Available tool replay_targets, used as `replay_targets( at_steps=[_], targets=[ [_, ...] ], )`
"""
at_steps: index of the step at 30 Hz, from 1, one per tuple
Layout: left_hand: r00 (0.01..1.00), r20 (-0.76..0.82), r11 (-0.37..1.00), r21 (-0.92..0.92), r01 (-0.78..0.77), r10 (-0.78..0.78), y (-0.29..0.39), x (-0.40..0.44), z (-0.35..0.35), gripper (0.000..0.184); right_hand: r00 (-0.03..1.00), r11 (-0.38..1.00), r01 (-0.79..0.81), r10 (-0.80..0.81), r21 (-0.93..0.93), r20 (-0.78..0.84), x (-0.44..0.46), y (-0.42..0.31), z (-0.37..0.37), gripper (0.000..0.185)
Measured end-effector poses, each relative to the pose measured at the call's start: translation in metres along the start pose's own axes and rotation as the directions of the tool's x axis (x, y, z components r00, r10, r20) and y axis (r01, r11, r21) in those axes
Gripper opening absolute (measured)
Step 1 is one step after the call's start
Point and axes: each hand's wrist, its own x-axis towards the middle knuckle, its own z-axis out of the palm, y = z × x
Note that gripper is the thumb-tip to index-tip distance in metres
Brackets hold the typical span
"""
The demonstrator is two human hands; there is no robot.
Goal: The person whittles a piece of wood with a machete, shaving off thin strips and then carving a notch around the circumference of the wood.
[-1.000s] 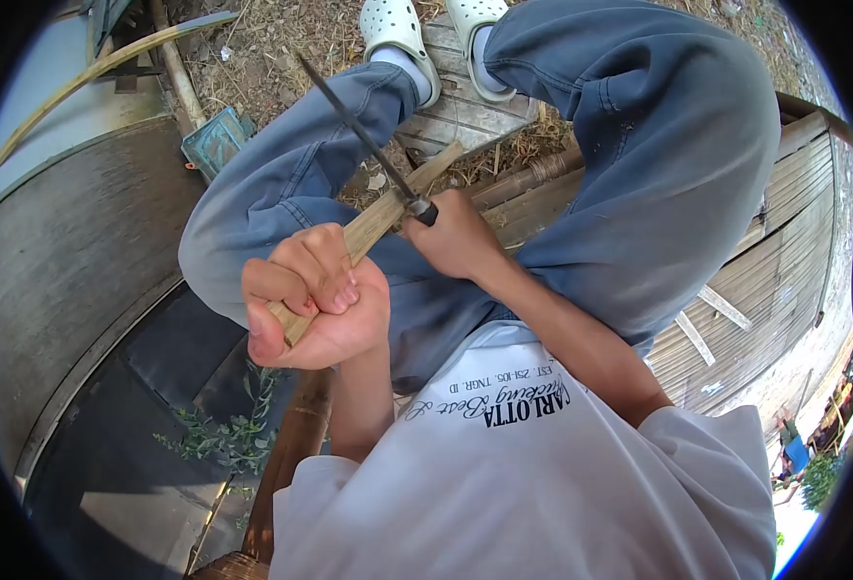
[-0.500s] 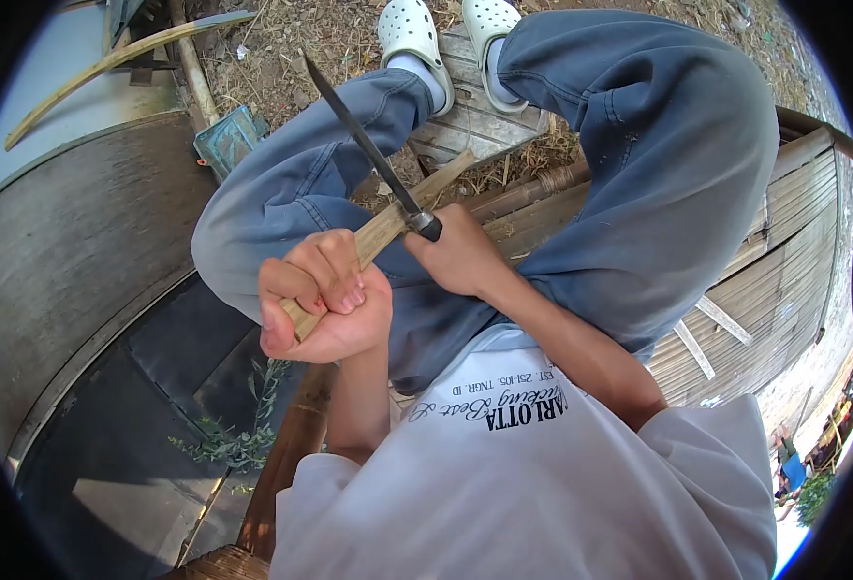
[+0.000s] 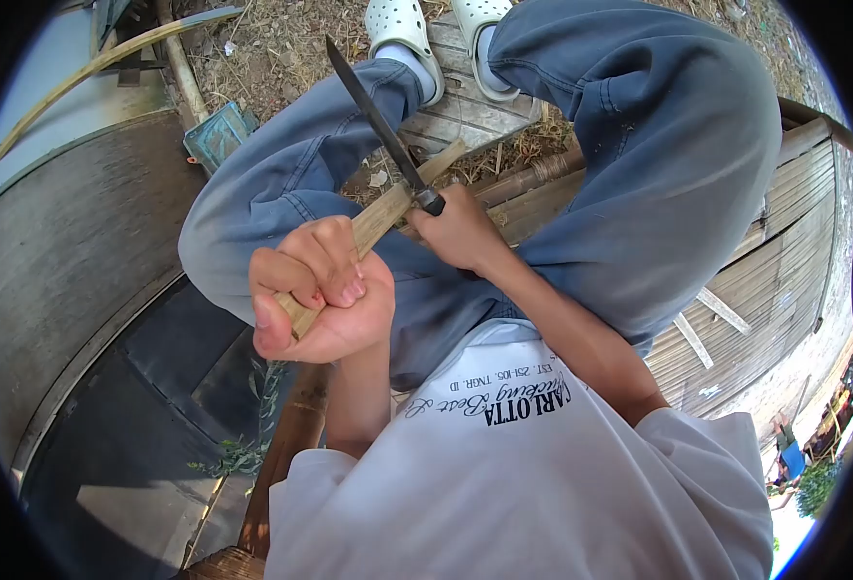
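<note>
My left hand (image 3: pixel 322 280) is closed around the near end of a pale wooden strip (image 3: pixel 380 218), palm turned up. The strip slants away between my knees, its narrow far end over the gap between my legs. My right hand (image 3: pixel 457 230) grips a knife by its handle, which is mostly hidden in the fist. The long dark knife blade (image 3: pixel 373 118) crosses the strip beyond my left hand and points up and left. Where they cross, blade and wood appear to touch.
Bent knees in blue trousers (image 3: pixel 649 184) flank my hands. My white clogs (image 3: pixel 399 34) rest on a weathered board (image 3: pixel 465 92). A slatted bamboo surface (image 3: pixel 726 319) lies at right. A teal box-like object (image 3: pixel 221 135), a curved wooden strip (image 3: pixel 98 66) and dark panels (image 3: pixel 146 396) are at left.
The knife and my right hand have shifted slightly up the picture, the blade turning a little more upright. My left hand keeps its hold on the strip; the view has moved slightly.
</note>
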Motion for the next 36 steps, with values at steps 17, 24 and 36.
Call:
replay_targets(
  at_steps=[17, 24, 36],
  targets=[
    [1.000, 0.000, 0.999, -0.043, 0.013, -0.013, -0.004, -0.004, 0.002, 0.040, 0.996, 0.996, 0.083, -0.084, -0.025, -0.038, -0.021, -0.014, 0.001, 0.020],
    [0.999, 0.036, 0.999, -0.039, 0.002, -0.001, -0.004, -0.005, 0.001, 0.043, 0.991, 0.991, 0.132, -0.133, 0.036, 0.004, -0.034, -0.020, 0.004, 0.020],
    [0.997, 0.079, 1.000, -0.009, -0.005, 0.006, -0.002, -0.011, 0.001, 0.040, 0.996, 0.997, 0.028, -0.034, -0.071, -0.087, 0.003, 0.029, 0.003, 0.021]
  ],
)
